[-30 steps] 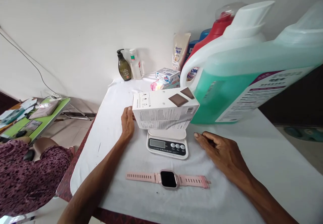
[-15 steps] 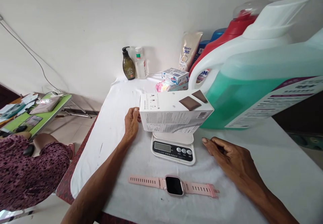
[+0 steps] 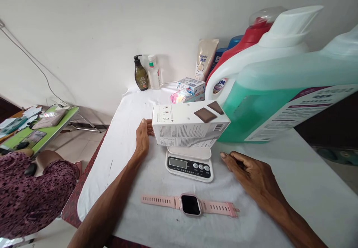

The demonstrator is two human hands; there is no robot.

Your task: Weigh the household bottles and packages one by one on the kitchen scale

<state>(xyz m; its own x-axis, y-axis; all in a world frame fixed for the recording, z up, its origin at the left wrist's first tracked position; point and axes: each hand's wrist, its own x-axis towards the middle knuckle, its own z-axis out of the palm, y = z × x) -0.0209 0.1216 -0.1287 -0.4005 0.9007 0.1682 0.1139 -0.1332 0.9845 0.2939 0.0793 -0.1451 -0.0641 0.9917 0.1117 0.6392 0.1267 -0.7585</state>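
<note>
A white box (image 3: 184,128) with printed text and brown panels lies across a white kitchen scale (image 3: 205,177), whose display is blank. At the box's left end is my left hand (image 3: 143,134), its thumb up and its fingers reaching toward the box. Those fingertips are partly hidden, so firm contact cannot be made out. To the right of the scale my right hand (image 3: 251,171) rests on the white cloth, fingers curled in and nothing visible in them. In front of the scale a pink-strapped smartwatch (image 3: 191,204) is laid out flat, its screen dark.
A large jug of green liquid (image 3: 257,106) and a red bottle (image 3: 248,35) stand at the right. Behind the box are small cartons (image 3: 191,86), a Rejoice tube (image 3: 206,59), a dark pump bottle (image 3: 141,74) and a clear bottle (image 3: 154,72). A seated person (image 3: 36,192) is at the left.
My left thumb has drawn slightly away from the box's end. The whole view has shifted a little; the box, scale and watch stay in place.
</note>
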